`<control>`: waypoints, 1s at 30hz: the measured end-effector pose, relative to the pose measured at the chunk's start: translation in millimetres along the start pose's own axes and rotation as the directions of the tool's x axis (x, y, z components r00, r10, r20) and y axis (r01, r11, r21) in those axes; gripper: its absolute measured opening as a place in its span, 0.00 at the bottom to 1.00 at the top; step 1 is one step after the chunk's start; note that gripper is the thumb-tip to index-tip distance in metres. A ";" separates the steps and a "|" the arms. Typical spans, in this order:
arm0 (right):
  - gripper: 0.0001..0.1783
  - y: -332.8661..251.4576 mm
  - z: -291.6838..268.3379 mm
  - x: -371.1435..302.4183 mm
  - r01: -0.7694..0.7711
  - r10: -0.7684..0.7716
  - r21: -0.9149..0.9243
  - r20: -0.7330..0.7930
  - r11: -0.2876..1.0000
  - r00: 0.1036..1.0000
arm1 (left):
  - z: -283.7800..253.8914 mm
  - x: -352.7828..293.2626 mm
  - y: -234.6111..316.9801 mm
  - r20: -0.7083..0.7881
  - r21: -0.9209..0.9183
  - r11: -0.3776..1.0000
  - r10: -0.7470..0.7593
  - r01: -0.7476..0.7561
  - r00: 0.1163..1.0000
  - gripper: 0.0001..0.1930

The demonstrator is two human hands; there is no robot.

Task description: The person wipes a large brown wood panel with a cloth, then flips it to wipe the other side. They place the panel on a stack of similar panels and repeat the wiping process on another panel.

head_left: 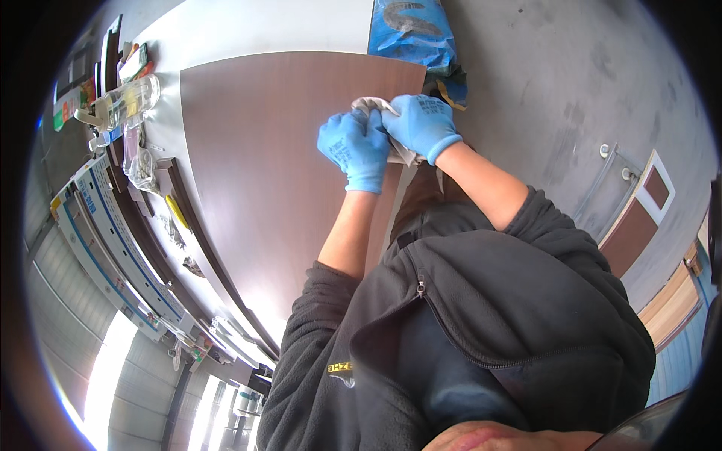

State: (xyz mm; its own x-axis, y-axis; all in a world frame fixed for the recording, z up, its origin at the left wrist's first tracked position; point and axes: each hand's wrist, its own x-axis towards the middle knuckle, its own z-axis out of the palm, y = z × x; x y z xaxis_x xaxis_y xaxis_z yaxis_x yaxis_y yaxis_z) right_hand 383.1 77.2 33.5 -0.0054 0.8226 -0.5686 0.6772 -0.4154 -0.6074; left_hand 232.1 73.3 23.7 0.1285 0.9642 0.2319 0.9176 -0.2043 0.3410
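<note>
My left hand point(353, 149) and my right hand point(425, 128), both in blue work gloves, are close together over the near right edge of a large brown panel point(263, 143). Between them is a bunched, pale cloth point(371, 103). The fingers of both hands are curled in on it. One end of the cloth sticks out above the knuckles, and a loose corner hangs below, between the wrists. The gloves cover most of the cloth.
The panel lies on a white surface point(263, 28). A clear plastic jug point(134, 101), a narrow dark strip point(214, 248) and other clutter line the left side. A blue bag point(412, 34) lies beyond the right corner. A rack with a brown-and-white board point(635, 229) stands on the grey floor at right.
</note>
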 end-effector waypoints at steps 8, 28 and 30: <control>0.25 -3.9 9.7 6.2 0.037 -0.038 -0.005 -0.065 0.999 0.997 | 2.2 6.9 -11.9 -0.032 -0.017 1.000 -0.003 0.002 0.999 0.16; 0.24 15.6 -3.5 -14.8 -0.083 0.083 0.012 0.005 0.996 0.997 | 0.4 -10.1 13.4 0.117 -0.070 0.996 0.055 -0.047 0.992 0.04; 0.25 14.5 -5.3 -9.2 -0.108 0.108 0.002 0.055 0.994 0.993 | 2.5 -1.3 10.9 0.081 -0.092 0.993 0.084 -0.076 0.993 0.04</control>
State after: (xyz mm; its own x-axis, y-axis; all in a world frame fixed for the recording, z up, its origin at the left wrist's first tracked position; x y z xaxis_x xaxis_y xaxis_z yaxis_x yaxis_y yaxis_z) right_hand 396.8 65.7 32.8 0.0276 0.7506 -0.6601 0.6723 -0.5027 -0.5435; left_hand 242.8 70.3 24.8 0.2349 0.9541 0.1856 0.8666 -0.2920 0.4047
